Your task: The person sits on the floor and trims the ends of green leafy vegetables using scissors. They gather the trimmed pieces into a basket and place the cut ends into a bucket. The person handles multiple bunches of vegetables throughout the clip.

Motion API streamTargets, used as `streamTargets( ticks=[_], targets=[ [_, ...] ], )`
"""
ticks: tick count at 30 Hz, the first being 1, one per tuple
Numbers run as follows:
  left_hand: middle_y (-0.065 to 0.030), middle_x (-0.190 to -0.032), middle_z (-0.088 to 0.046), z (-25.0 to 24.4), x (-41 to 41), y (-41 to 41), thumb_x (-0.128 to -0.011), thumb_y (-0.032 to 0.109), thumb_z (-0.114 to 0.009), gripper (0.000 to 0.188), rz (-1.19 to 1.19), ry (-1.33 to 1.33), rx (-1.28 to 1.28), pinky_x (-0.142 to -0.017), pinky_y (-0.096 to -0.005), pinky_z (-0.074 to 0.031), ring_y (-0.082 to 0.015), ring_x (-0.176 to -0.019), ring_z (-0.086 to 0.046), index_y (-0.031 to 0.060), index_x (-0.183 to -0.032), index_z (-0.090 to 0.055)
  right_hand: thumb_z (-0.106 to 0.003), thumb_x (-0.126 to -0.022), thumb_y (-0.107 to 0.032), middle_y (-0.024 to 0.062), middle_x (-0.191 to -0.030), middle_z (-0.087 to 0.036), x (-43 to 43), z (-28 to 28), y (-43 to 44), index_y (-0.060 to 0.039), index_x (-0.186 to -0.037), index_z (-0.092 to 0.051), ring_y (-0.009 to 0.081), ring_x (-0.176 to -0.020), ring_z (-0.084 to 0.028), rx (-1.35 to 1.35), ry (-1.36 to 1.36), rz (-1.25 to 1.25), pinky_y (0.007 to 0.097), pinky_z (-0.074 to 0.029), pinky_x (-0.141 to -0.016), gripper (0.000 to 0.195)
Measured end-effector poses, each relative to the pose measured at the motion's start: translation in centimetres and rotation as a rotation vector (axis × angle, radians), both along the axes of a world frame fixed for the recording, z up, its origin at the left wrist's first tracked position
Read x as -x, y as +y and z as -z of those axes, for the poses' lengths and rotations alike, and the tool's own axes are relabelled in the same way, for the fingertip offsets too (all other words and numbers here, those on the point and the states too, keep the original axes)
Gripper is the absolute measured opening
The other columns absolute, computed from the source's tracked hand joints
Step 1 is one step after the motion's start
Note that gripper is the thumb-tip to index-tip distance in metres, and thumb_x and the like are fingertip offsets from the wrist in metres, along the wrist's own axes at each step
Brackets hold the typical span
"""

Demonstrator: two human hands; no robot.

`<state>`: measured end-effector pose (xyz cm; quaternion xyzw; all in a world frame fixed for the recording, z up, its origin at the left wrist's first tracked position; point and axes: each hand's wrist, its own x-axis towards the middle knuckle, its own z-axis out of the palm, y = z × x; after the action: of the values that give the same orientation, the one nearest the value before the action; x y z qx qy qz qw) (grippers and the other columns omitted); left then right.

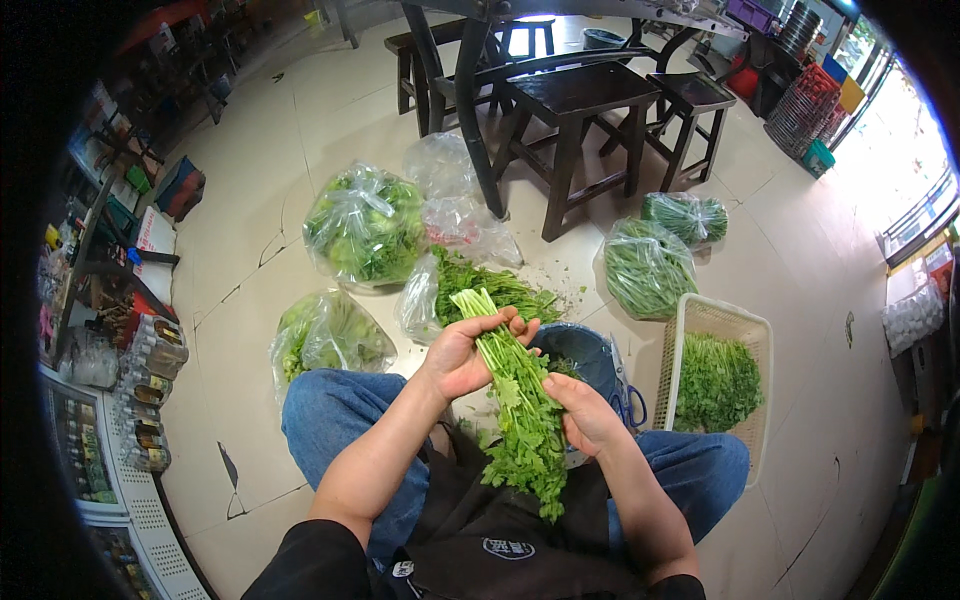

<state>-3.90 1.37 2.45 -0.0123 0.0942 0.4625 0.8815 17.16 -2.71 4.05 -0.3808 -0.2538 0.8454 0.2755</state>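
Observation:
My left hand [469, 352] is closed around the pale stems of a bunch of leafy green herbs [517, 405], which looks like cilantro or celery. My right hand [585, 412] pinches the leafy part on its right side. The leaves hang down over my dark apron. Behind the bunch stands a blue bucket [574, 349] with trimmings in it, and blue-handled scissors [628, 405] rest at its right rim. More loose greens [495, 289] lie beyond my hands, partly in a clear plastic bag. On the right, a cream plastic basket [766, 375] holds upright leafy greens [716, 382].
Bagged leafy greens [364, 225] and another bag of greens [330, 334] lie on the left floor. Bagged long green vegetables [649, 266] and a smaller bag [686, 217] lie beyond the basket. Dark wooden stools [581, 94] stand ahead by a table. Bottle packs [150, 397] line the left.

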Motion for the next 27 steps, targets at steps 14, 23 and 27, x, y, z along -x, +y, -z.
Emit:
streamTargets(
  ticks=[14, 23, 27],
  targets=[
    [-0.0237, -0.138, -0.043, -1.0, -0.5, -0.4, -0.095, 0.009, -0.050, 0.020, 0.009, 0.028, -0.066, -0.109, -0.0558, -0.033, -0.0369, -0.136, -0.032, 0.0041, -0.113, -0.058, -0.066, -0.075, -0.004, 0.0102, -0.102, -0.058, -0.8, -0.4, 0.0, -0.0050, -0.086, -0.061, 0.0275, -0.098, -0.052, -1.241, -0.794, 0.304, 0.0383, -0.039, -0.090, 0.013],
    [-0.0251, -0.138, -0.042, -0.2, -1.6, -0.8, -0.095, 0.010, -0.052, 0.019, 0.048, 0.123, -0.114, -0.112, -0.0478, -0.031, -0.0365, -0.135, -0.035, 0.0036, -0.112, -0.058, -0.072, -0.072, -0.008, 0.0105, -0.106, -0.055, 0.4, -1.0, -0.1, -0.0056, -0.087, -0.061, 0.0278, -0.103, -0.050, -1.278, -0.893, 0.254, 0.0380, -0.039, -0.090, 0.019],
    [-0.0245, -0.138, -0.042, -0.2, -1.9, -1.1, -0.095, 0.012, -0.053, 0.019, 0.089, 0.121, -0.102, -0.110, -0.0458, -0.036, -0.0349, -0.131, -0.040, 0.0021, -0.110, -0.058, -0.069, -0.073, -0.004, 0.0089, -0.098, -0.059, 0.3, -1.5, 0.4, -0.0059, -0.088, -0.062, 0.0261, -0.098, -0.053, -1.341, -0.873, 0.226, 0.0367, -0.041, -0.088, 0.017]
  ],
)
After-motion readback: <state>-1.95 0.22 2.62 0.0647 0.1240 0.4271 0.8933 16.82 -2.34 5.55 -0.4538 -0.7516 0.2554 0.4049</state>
